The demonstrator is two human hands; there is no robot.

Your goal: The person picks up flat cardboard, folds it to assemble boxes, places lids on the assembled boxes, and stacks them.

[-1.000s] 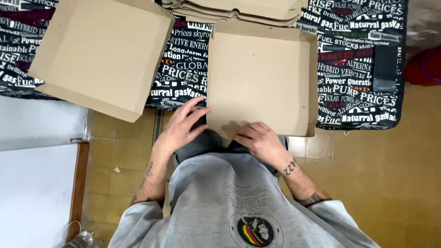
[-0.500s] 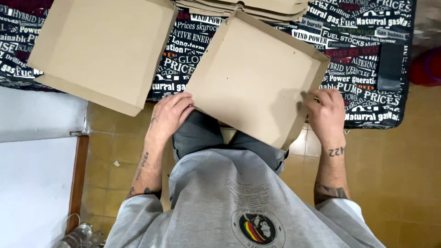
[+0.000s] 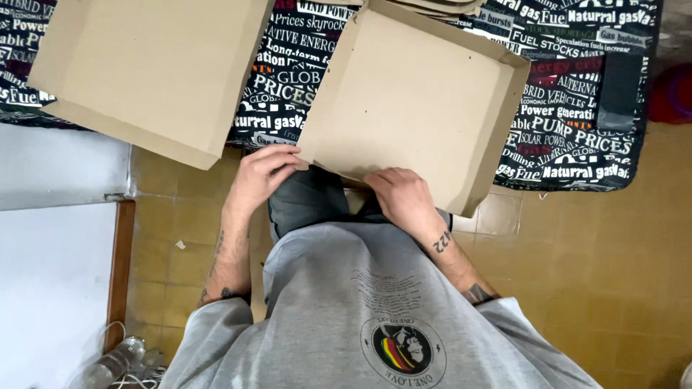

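A shallow brown cardboard box tray [image 3: 422, 101] lies turned at an angle on the table, its raised walls showing on the top and right sides. My left hand [image 3: 261, 175] grips the tray's near left corner. My right hand [image 3: 402, 198] presses on the tray's near edge, fingers curled over it. The near edge hangs past the table toward my lap.
A second folded cardboard box [image 3: 148, 68] rests at the left, overhanging the table edge. Flat cardboard blanks [image 3: 440, 6] are stacked at the back. A black printed cloth [image 3: 577, 108] covers the table. Tan floor tiles [image 3: 598, 274] lie below, a white panel [image 3: 50, 281] at left.
The tray has swung round on the table. My right hand moved from its right corner back to the near edge; my left hand stayed at the near left corner.
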